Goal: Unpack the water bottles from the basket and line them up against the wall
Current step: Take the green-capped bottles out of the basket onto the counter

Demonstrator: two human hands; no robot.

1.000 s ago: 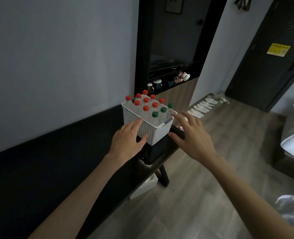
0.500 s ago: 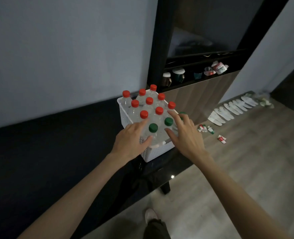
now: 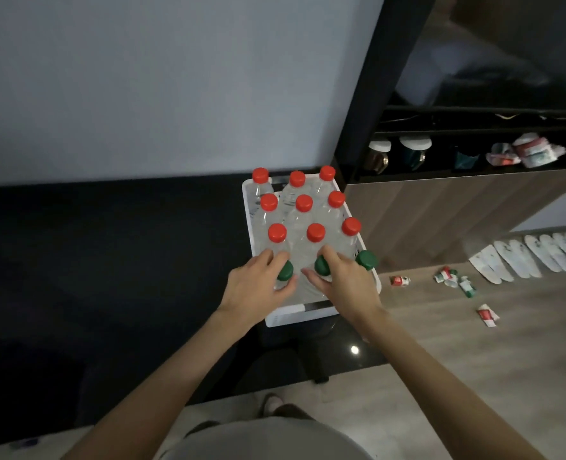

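A grey shirt front (image 3: 268,439) filled the bottom edge, with 1 foot (image 3: 271,403) on the floor just beyond it. 2 bare forearms reached forward over the dark counter (image 3: 109,260). The left hand (image 3: 255,290) curled fingers and thumb round the neck of the near-left bottle (image 3: 285,271), just under its green cap. The right hand (image 3: 346,287) was close beside it, with a small gap between them. It gripped the near-middle bottle (image 3: 321,265) at its green cap in the same way.

Both bottles stood in the white basket (image 3: 301,315), which sat at the counter's right end with its far side near the wall (image 3: 142,78). The basket held 12 water bottles in 4 rows of 3. The nearest row had 3 green caps, the third green-capped bottle (image 3: 367,259) standing free at the right corner. Behind it stood 9 red-capped bottles (image 3: 304,203). Every bottle was upright, its long axis vertical and its cap pointing up. The bodies were clear, and any label print was too blurred to read.

To the right, a dark shelf (image 3: 457,172) carried 2 white-lidded jars (image 3: 379,151) and a heap of packets (image 3: 527,152) with unreadable print. On the wooden floor (image 3: 474,343) lay small red, green and white sachets (image 3: 446,275). Farther off was a row of white slippers (image 3: 524,257), too blurred to count.
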